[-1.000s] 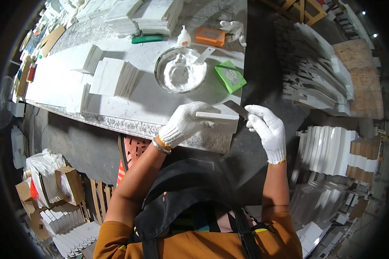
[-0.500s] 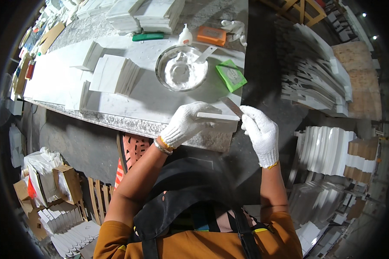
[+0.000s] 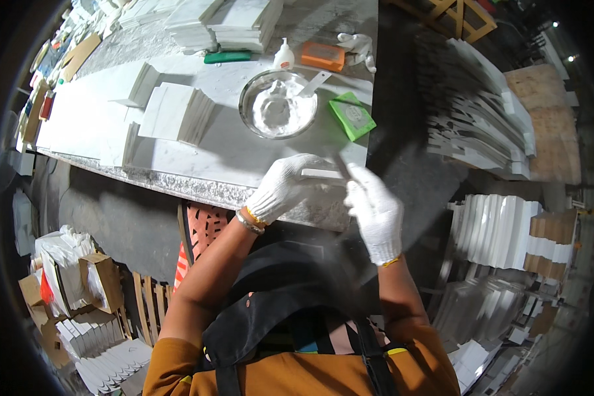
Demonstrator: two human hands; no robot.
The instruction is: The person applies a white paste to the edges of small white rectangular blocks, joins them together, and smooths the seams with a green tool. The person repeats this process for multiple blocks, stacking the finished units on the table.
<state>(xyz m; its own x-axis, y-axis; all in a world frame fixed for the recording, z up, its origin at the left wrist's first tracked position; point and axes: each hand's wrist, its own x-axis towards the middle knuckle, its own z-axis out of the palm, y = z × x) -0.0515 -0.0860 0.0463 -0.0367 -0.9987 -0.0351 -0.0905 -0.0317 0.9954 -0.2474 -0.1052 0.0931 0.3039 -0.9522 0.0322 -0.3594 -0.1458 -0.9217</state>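
Both my hands wear white knit gloves. My left hand (image 3: 285, 187) is closed on a white marble tile (image 3: 322, 173), seen edge-on over the table's near edge. In my right hand (image 3: 377, 214) is a flat metal scraper blade (image 3: 339, 164), blurred by motion, against or very close to the tile's right end. Beyond the hands stands a metal bowl (image 3: 243, 119) of white paste (image 3: 277, 113), with a pale flat spatula (image 3: 315, 83) resting in it. A green box (image 3: 353, 117) lies right of the bowl.
Stacked marble tiles (image 3: 171, 112) stand on the marble-topped table (image 3: 224, 155) at left, with more stacks (image 3: 244, 26) behind. A white bottle (image 3: 284, 56), an orange box (image 3: 323, 56), a green tool (image 3: 227, 57) and spare gloves (image 3: 360, 49) lie beyond the bowl. Stone pieces (image 3: 475, 112) fill the right side.
My right hand has moved left with the scraper, along the tile toward my left hand, and now covers its right end. My left hand has hardly moved.
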